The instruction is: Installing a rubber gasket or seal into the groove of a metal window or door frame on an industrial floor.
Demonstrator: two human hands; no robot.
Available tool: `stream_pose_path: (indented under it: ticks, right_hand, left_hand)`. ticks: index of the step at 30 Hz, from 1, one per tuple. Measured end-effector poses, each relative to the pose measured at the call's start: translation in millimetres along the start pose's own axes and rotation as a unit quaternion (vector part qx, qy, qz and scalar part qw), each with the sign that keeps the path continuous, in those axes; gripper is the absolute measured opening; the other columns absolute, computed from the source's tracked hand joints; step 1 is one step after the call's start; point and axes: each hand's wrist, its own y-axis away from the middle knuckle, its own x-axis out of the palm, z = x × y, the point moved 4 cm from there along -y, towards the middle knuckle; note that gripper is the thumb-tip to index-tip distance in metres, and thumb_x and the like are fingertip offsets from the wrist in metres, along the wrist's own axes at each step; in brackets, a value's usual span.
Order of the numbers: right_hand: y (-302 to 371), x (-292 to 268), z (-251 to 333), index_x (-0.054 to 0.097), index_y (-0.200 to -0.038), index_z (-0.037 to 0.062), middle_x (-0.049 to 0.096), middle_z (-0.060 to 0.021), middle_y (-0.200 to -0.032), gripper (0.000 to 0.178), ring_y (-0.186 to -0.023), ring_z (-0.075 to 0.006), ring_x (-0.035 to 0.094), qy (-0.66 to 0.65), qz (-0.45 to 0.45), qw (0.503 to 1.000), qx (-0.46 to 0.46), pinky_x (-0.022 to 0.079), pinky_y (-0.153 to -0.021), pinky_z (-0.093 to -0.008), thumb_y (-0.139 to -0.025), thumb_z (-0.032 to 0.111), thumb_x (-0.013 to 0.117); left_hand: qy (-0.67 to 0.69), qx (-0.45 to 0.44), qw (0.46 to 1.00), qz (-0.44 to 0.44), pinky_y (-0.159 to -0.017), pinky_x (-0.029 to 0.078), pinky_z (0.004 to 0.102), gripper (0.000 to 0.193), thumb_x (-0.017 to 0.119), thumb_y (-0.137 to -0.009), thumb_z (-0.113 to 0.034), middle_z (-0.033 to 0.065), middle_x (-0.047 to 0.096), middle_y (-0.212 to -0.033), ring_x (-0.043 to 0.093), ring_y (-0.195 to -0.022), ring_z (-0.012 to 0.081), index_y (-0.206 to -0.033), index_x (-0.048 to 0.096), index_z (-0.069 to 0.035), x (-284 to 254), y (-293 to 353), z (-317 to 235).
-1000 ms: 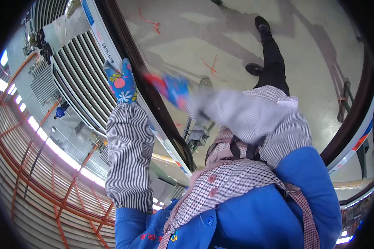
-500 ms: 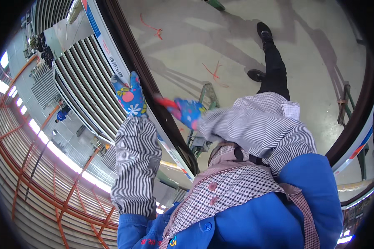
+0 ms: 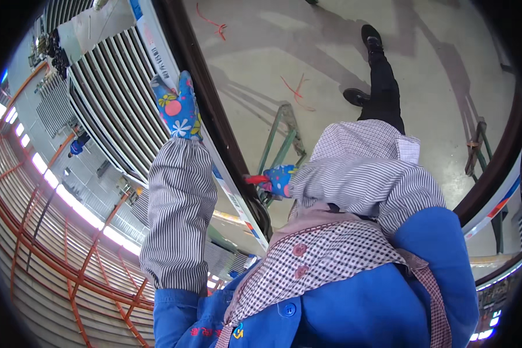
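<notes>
A large frame has a dark brown inner profile [image 3: 214, 104] and an outer side covered in white printed film [image 3: 159, 49]. On its left side rests my left hand [image 3: 178, 110] in a blue flowered glove, thumb and fingers gripping the filmed edge. My right hand [image 3: 280, 180], gloved alike, is closed round a slim red tool [image 3: 255, 180]. The tool's tip meets the brown profile at the lower left, near the rounded corner; its exact kind is too small to tell.
Green metal stands [image 3: 281, 136] stand beneath the frame, one more [image 3: 478, 151] at the right. Red strips [image 3: 296, 90] lie on the floor. Stacked pale metal profiles [image 3: 113, 98] fill the left, with orange-red racking [image 3: 58, 264] beyond. A person in blue [image 3: 78, 144] is far off.
My right hand has moved down and right along the frame's inner side with the red tool, blurred before and steadier now. The left hand keeps its hold; the whole view has shifted slightly.
</notes>
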Motion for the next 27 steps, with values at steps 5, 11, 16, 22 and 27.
stream_pose_path:
  ticks: [5, 11, 16, 22, 27]
  right_hand:
    - [-1.4, -66.2, 19.0, 0.057, -0.099, 0.0127, 0.062, -0.0126, -0.074, 0.029, -0.069, -0.0329, 0.061, -0.043, -0.135, 0.989, -0.042, 0.047, -0.060, -0.0436, -0.084, 0.037, 0.052]
    - [-4.7, -78.8, 54.1, 0.054, -0.092, 0.0080, 0.059, -0.0161, -0.068, 0.026, -0.065, -0.0340, 0.060, -0.080, -0.265, 0.961, -0.022, 0.045, -0.057, -0.0429, -0.086, 0.034, 0.052]
    - [-34.0, -211.5, 106.9, 0.057, -0.080, 0.0053, 0.057, -0.0143, -0.064, 0.037, -0.058, -0.0285, 0.057, -0.149, -0.445, 0.880, -0.076, 0.043, -0.055, -0.0397, -0.087, 0.041, 0.052]
    - [-12.5, -143.2, 90.3, 0.059, -0.088, 0.0059, 0.059, -0.0160, -0.068, 0.039, -0.066, -0.0321, 0.059, -0.085, -0.317, 0.943, -0.046, 0.043, -0.062, -0.0429, -0.089, 0.043, 0.044]
    - [-25.1, -214.5, 110.8, 0.059, -0.086, 0.0063, 0.059, -0.0182, -0.071, 0.026, -0.070, -0.0343, 0.059, -0.077, -0.418, 0.903, -0.061, 0.044, -0.060, -0.0438, -0.087, 0.031, 0.050]
  left_hand:
    - [0.076, -0.024, 0.997, 0.001, -0.066, 0.043, 0.0228, 0.031, 0.058, -0.087, -0.019, 0.0039, 0.055, -0.088, 0.051, -0.073, 0.0093, -0.111, 0.048, -0.003, 3.8, -8.2, 20.1]
    - [0.202, -0.068, 0.977, 0.017, -0.063, 0.042, 0.0225, 0.029, 0.054, -0.089, -0.021, 0.0026, 0.055, -0.087, 0.049, -0.071, 0.0084, -0.112, 0.049, -0.004, 13.8, -10.8, 40.6]
    - [0.292, -0.100, 0.950, 0.044, -0.061, 0.041, 0.0222, 0.028, 0.050, -0.090, -0.022, 0.0015, 0.055, -0.086, 0.048, -0.069, 0.0077, -0.112, 0.050, -0.004, 29.3, -6.6, 44.6]
    - [0.336, -0.110, 0.934, 0.052, -0.059, 0.040, 0.0220, 0.027, 0.046, -0.092, -0.023, 0.0004, 0.054, -0.086, 0.047, -0.066, 0.0070, -0.112, 0.051, -0.005, 35.6, -7.0, 66.7]
    - [0.339, -0.217, 0.915, 0.031, -0.054, 0.033, 0.0176, 0.028, 0.038, -0.094, -0.023, -0.0059, 0.046, -0.075, 0.040, -0.062, 0.0031, -0.113, 0.053, -0.008, 25.9, 2.3, 35.5]
